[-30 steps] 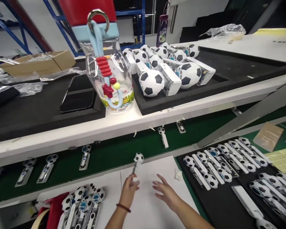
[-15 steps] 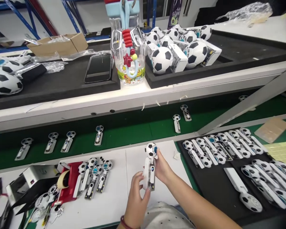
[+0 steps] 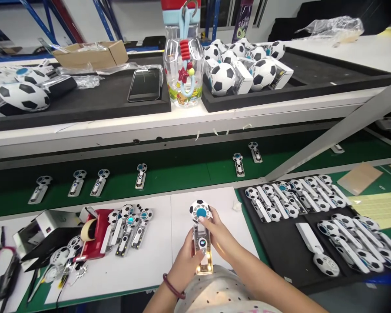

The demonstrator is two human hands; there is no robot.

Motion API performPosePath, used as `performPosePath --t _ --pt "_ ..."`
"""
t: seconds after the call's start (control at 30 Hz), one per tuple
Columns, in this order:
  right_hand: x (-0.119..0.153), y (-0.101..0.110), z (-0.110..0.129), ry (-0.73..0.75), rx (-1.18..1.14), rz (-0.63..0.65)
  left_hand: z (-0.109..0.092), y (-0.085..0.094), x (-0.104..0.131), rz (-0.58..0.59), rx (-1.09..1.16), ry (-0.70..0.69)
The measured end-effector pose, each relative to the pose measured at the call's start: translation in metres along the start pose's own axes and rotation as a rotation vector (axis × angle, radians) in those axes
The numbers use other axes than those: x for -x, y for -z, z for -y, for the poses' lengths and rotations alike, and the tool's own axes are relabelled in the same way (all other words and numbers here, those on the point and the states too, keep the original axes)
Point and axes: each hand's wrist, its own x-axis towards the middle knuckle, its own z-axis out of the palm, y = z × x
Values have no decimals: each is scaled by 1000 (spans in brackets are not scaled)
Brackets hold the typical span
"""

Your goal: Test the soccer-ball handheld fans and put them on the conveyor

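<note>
Over the bench [image 3: 253, 230], holds a football-patterned device [image 3: 198, 229] with glowing lights [image 3: 204, 268], pinching its handle [image 3: 202, 243] with the left grip [image 3: 184, 261], its round head [image 3: 200, 208] with the right grip [image 3: 221, 235].

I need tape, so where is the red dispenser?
In the head view, the red dispenser stands at left, between the white box and the football-patterned devices.

Held device's ball head [image 3: 200, 211]: white, black patches, blue centre
Tape dispenser [image 3: 99, 234]: red
Near shirt [image 3: 224, 290]: pale, dark dots
Left wristband [image 3: 173, 287]: dark red
Belt [image 3: 189, 174]: green
</note>
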Motion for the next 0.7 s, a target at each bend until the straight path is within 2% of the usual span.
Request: performPosePath --t 0.2,0.33,0.43,0.7 --pt "-2 10 0 0 185 62 -5 -7 8 -16 138 79" --pt "-3 15 -3 -119 223 116 -7 -10 10 5 158 71" --pt "-2 15 -6 -236 201 151 -9 -12 9 22 124 43" --pt "-4 12 -8 -243 74 149 -4 -6 4 -11 70 59"
